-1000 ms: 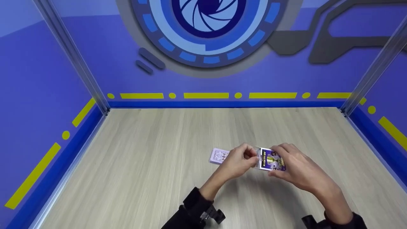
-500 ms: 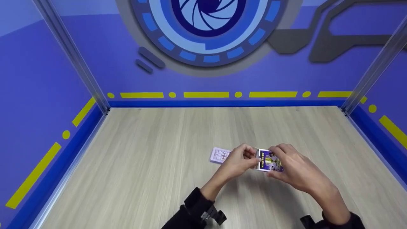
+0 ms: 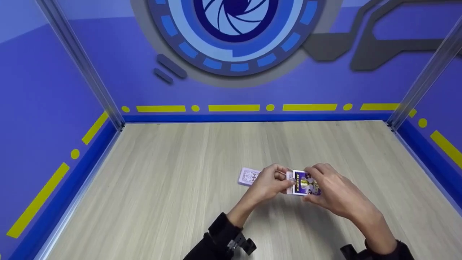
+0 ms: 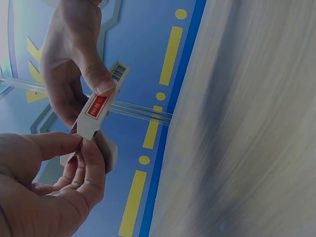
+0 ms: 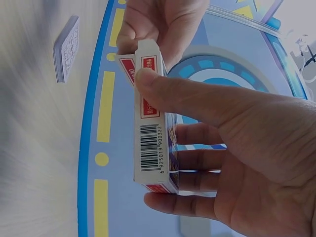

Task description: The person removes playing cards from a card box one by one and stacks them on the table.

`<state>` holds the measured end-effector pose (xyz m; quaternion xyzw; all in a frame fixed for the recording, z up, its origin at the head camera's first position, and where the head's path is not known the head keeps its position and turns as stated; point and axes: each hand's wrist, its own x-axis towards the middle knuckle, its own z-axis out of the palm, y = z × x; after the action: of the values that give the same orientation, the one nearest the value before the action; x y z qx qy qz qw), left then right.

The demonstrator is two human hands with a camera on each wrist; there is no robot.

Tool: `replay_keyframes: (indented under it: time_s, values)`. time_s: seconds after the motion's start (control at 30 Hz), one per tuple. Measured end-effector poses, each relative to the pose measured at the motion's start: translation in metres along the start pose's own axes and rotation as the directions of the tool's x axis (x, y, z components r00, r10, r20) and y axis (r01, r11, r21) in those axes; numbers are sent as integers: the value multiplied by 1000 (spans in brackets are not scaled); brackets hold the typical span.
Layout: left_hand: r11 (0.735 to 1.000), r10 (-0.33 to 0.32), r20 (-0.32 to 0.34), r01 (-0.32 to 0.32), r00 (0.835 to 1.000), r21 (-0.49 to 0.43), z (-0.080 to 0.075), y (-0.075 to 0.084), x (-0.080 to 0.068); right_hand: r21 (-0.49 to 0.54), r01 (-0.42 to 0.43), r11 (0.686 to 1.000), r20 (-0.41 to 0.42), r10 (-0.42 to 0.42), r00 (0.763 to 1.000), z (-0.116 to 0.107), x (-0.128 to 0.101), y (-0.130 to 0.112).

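Note:
My right hand (image 3: 337, 191) holds a small playing-card box (image 3: 306, 183), purple and yellow on its face, with the thumb along one narrow side and the fingers on the other. A barcode and red panels mark the box's white side (image 5: 149, 133). At its left end my left hand (image 3: 269, 185) pinches the end between thumb and forefinger, where a pale flap (image 3: 289, 177) stands out. That end also shows a red-and-white flap (image 5: 127, 66) in the right wrist view. A deck of cards (image 3: 249, 176) with a patterned back lies on the table, partly hidden by my left hand.
The wood-grain table (image 3: 173, 187) is enclosed by blue printed panels (image 3: 231, 97) at the back and both sides. Metal posts (image 3: 86, 68) stand at the back corners. Black straps with small cameras (image 3: 243, 243) sit on both wrists.
The box has shifted slightly left in my right hand's grip. More of the pale flap shows at its left end, beside my left thumb. The deck has not moved.

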<state>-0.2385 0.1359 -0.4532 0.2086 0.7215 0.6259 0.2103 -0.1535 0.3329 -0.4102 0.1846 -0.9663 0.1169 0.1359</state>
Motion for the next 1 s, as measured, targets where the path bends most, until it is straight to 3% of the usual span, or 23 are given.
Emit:
replay_keyframes:
  time_s: [0.13, 0.23, 0.3, 0.37, 0.57, 0.77, 0.83, 0.9, 1.0]
  values:
    - [999, 38, -5, -38, 999, 34, -7, 5, -1, 11, -27, 1000, 7, 27, 1000, -1, 0, 2]
    - [981, 105, -18, -100, 994, 164, -13, 11, -4, 19, -49, 999, 11, 49, 999, -2, 1, 5]
    - [948, 151, -18, -140, 988, 285, -18, 13, -5, 23, -63, 998, 16, 62, 998, -2, 1, 6]
    - [903, 181, -2, -166, 983, 396, -22, 15, -7, 24, -67, 997, 19, 66, 998, -1, 1, 7]
    - [763, 189, 123, -225, 974, 606, -32, 17, -12, 7, -48, 999, 16, 48, 999, 0, 0, 7]
    - [517, 292, 196, -327, 936, 791, -30, 18, -16, -2, -20, 1000, 22, 20, 1000, 2, 1, 4]
    - [454, 308, 216, -342, 927, 823, -29, 19, -17, 1, -19, 1000, 26, 19, 999, 2, 1, 3]
    - [405, 305, 231, -346, 924, 846, -29, 20, -18, 4, -21, 1000, 30, 21, 999, 2, 1, 3]
    - [380, 285, 238, -338, 928, 861, -32, 22, -19, 6, -23, 1000, 33, 22, 999, 2, 1, 5]
